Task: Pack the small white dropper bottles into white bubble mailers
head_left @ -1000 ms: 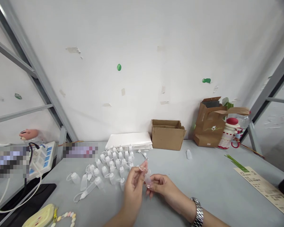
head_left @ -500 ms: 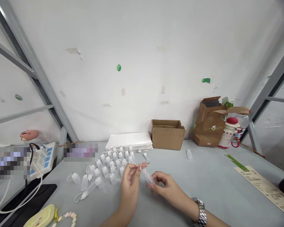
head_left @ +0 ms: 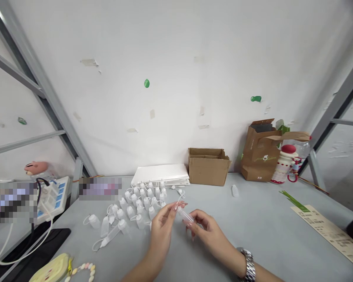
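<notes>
Both my hands meet over the grey table [head_left: 253, 231], pinching one small translucent plastic bottle [head_left: 186, 216] between them. My left hand [head_left: 161, 227] pinches its upper end, where a thin white cap strap loops up. My right hand [head_left: 207, 231], with a metal watch on the wrist, grips the lower end with curled fingers. Just behind my left hand stands a cluster of several small white bottles [head_left: 141, 199] with tethered caps. A few more bottles [head_left: 104, 227] lie on their sides to the left.
A white paper stack [head_left: 161, 174], an open cardboard box [head_left: 208, 166], a brown paper bag [head_left: 260, 154] and a red-capped bottle [head_left: 285, 164] line the back wall. One lone bottle [head_left: 234, 191] stands mid-table. A power strip [head_left: 51, 197] with cables sits left; a printed sheet [head_left: 329, 231] lies right.
The bottle has tilted from nearly upright to slanted, then shifted slightly up. My right-hand fingers have re-gripped its lower end; my left-hand fingers stay at the upper end.
</notes>
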A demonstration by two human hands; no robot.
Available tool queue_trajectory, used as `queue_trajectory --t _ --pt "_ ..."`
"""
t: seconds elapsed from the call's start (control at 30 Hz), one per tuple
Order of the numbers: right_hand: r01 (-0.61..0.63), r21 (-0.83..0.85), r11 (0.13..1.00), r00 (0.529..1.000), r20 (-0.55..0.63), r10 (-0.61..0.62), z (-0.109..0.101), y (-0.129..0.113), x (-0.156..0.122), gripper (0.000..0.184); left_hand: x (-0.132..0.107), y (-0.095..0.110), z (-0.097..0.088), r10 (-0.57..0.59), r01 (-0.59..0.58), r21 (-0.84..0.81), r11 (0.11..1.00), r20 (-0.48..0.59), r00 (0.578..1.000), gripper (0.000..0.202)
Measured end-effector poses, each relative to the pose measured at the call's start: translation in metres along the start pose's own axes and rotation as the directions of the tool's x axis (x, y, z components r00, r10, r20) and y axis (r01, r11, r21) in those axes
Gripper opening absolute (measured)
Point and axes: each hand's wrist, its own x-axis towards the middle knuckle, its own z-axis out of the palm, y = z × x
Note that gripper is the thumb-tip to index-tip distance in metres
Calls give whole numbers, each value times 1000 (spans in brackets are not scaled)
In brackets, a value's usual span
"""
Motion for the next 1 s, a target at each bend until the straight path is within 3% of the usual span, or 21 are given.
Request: queue_trajectory --t 0.2,0.4,0.63,0.73,0.83,0.9,1.0 --pt "-2 -19 1000 1000 11 2 0 5 4 26 0 0 2 -77 79 -36 996 69 995 30" --pt "-41 239 970 985 171 -1 2 6 7 36 5 -7 1 -169 202 -174 964 187 968 30" --pt "-92 289 953 981 191 37 1 1 8 38 7 -6 1 -239 319 -283 904 283 929 32" --pt "-51 100 994 997 57 46 2 5 6 35 7 -9 1 -250 320 -280 905 260 933 29" --pt "68 -267 961 990 -105 -99 3 8 1 22 7 -12 1 -242 313 -296 902 254 937 27" --pt "173 -524 834 954 -121 -274 3 10 -2 16 7 -14 0 -240 319 -318 893 263 935 27" --pt "316 -777 544 851 -21 -525 3 11 -4 12 7 -16 1 -240 328 -365 871 268 933 25"
